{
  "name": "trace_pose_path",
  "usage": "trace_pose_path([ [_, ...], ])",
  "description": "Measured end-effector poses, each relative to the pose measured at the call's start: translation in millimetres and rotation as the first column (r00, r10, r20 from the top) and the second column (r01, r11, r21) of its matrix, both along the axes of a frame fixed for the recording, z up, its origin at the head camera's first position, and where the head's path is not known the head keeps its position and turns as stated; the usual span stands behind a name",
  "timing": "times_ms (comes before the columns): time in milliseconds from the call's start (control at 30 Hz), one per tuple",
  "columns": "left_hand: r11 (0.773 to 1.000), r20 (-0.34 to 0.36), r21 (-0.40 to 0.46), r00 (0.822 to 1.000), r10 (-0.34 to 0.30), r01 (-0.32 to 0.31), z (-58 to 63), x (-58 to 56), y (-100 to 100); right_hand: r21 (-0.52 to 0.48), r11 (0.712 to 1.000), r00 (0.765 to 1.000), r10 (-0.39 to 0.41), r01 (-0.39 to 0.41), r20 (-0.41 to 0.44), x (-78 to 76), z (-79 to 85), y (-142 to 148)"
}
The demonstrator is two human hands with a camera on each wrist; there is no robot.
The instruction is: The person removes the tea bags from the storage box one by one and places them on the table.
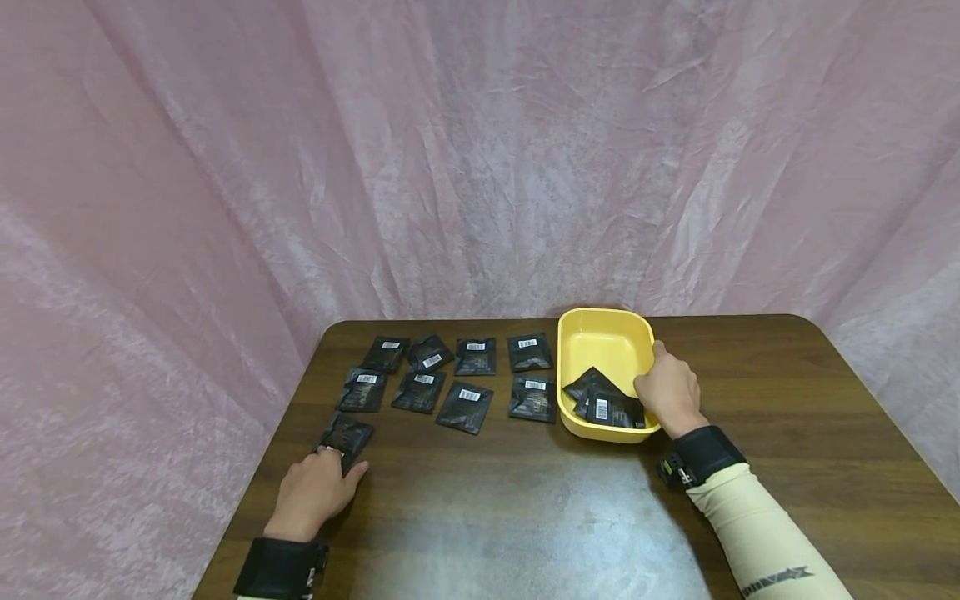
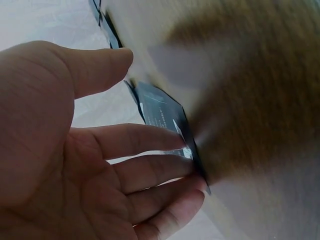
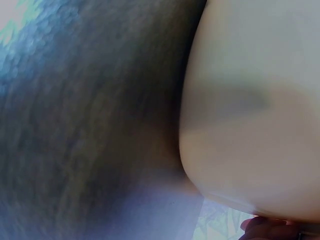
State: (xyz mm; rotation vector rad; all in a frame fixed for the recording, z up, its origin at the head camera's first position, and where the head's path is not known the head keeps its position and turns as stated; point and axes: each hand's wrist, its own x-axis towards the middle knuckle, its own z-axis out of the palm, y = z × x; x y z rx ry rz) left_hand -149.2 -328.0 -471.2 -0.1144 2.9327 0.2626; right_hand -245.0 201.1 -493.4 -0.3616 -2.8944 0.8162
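Note:
My left hand (image 1: 311,492) reaches over a flat black packet (image 1: 349,432) at the near left of the table. In the left wrist view its straight fingers (image 2: 145,172) touch the packet (image 2: 162,110), with the thumb held apart. On the other side, my right hand (image 1: 670,390) grips the right rim of a yellow plastic tub (image 1: 606,352). Several black packets (image 1: 617,411) with white barcode labels lie heaped in the tub's near end. The right wrist view is mostly filled by the tub's outer wall (image 3: 250,165), with fingertips (image 3: 272,229) at its lower edge.
More black packets lie spread on the brown wooden table (image 1: 510,500) left of the tub, in two rough rows, among them a packet (image 1: 465,407) and another packet (image 1: 530,352). A pink curtain (image 1: 480,167) hangs behind the table's back edge.

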Motion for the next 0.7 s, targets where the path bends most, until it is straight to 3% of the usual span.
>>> trace_pose_path([
  [700, 1.0, -0.016, -0.003, 1.0, -0.007, 0.007, 0.4, -0.1, 1.7, -0.004, 1.0, 1.0, 0.0, 0.0, 0.025, 0.5, 1.1, 1.3],
])
